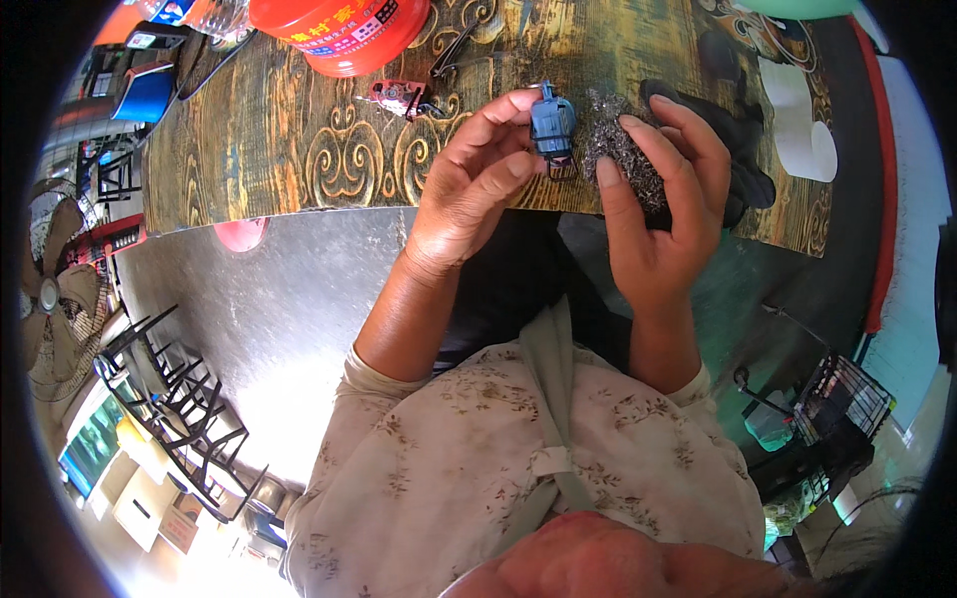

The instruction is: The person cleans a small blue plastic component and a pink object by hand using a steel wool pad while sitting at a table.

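My left hand [478, 183] holds a small blue object with a metal ring and dark bands [553, 128] upright by its left side, above the near part of the patterned wooden table [262, 142]. Just right of it, the fingertips of my right hand [665, 194] rest on a pile of small, dark, shiny metallic-looking pieces [617, 142]. What the pieces are cannot be told. Behind my right hand lies a black cloth or glove [751, 183], partly hidden. A small red patterned object [400, 97] with a dark band lies left of my left hand.
A red plastic bucket [336, 34] bearing writing stands at the back left. Black-framed glasses or a similar thin black item [454, 48] lie beside it. A white paper roll [807, 149] is at the right, a blue box-like object [144, 93] at the left. The table's curved-looking near edge borders my lap.
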The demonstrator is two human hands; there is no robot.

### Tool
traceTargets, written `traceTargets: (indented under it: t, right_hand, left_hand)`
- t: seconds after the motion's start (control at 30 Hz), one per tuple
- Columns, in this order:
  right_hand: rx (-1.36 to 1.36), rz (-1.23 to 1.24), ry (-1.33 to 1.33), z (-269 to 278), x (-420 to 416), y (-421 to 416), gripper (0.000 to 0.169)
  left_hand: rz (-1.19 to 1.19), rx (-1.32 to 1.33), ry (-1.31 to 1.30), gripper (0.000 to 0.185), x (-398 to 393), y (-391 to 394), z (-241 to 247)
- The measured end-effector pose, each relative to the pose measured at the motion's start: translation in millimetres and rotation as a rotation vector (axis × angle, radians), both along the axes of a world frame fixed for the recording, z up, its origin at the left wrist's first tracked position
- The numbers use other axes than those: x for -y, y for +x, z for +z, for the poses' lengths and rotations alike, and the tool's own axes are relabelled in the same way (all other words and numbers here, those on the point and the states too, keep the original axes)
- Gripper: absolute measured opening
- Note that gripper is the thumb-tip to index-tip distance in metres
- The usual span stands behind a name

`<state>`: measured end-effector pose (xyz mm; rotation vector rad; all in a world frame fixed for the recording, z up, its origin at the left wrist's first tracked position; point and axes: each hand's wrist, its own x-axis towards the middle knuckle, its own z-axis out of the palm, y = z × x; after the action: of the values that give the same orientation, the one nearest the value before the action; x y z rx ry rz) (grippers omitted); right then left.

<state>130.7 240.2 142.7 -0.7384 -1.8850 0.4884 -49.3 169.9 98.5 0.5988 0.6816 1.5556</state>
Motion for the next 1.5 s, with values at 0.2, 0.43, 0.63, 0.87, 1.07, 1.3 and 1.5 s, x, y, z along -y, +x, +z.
traceTargets:
  t: [0.2, 0.43, 0.63, 0.87, 1.07, 1.3, 1.5]
  right_hand:
    - [0.077, 0.080, -0.081, 2.6, 7.0, -2.2, 0.035]
    - [-0.145, -0.066, -0.102, 6.7, 3.7, 13.0, 0.032]
    - [0.049, -0.143, -0.003, 13.3, -7.0, 29.8, 0.029]
    - [0.157, 0.016, -0.014, 11.3, 7.4, 5.9, 0.037]
    - [0.223, 0.030, 0.023, 5.1, 7.6, -3.2, 0.042]
    - [0.282, 0.065, 0.109, -1.2, 13.6, -5.4, 0.035]
    - [0.254, 0.058, 0.134, -5.7, 8.9, -3.2, 0.035]
  left_hand:
    - [0.021, -0.092, 0.093, 0.058, -2.7, 5.4, -8.4]
    - [0.227, -0.077, -0.040, 0.053, -4.4, 14.2, -6.3]
    - [0.125, -0.097, 0.000, 0.055, -4.1, 10.0, -6.0]
    - [0.129, -0.296, 0.009, 0.055, -0.4, 15.5, -1.5]
    - [0.123, -0.376, 0.040, 0.055, 2.7, 18.5, -1.4]
    - [0.093, -0.342, -0.004, 0.053, 3.9, 16.7, -2.3]
    - [0.135, -0.431, 0.016, 0.053, 1.3, 19.8, -3.7]
